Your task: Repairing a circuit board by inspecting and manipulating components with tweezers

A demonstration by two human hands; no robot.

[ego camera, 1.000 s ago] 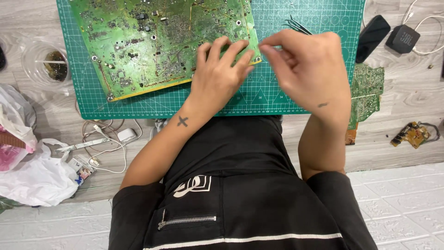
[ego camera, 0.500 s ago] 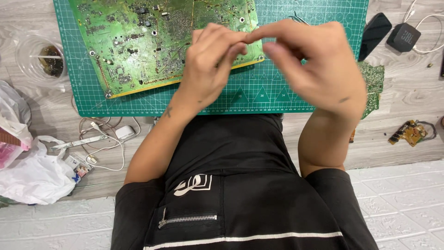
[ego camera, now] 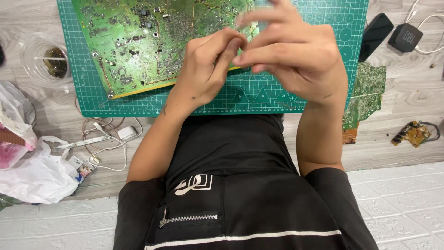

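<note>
My left hand [ego camera: 208,69] and my right hand [ego camera: 291,60] are raised together above a large green circuit board [ego camera: 138,46]. The board lies tilted on a green cutting mat [ego camera: 277,99]. The left thumb and forefinger are pinched, and the right hand's pinched fingertips touch them. Anything held between the fingertips is too small to make out. The right hand covers the board's right corner.
To the left stand a clear plastic cup [ego camera: 51,62] with dark contents, a white plastic bag [ego camera: 32,171] and white cables [ego camera: 106,139]. To the right lie a smaller green board [ego camera: 367,92], a small yellow board [ego camera: 411,133], a flat black device [ego camera: 375,30] and a black adapter [ego camera: 406,37].
Both hands have lifted off the mat toward the camera. The right hand came in from the right, and their fingertips now meet over the board's right edge.
</note>
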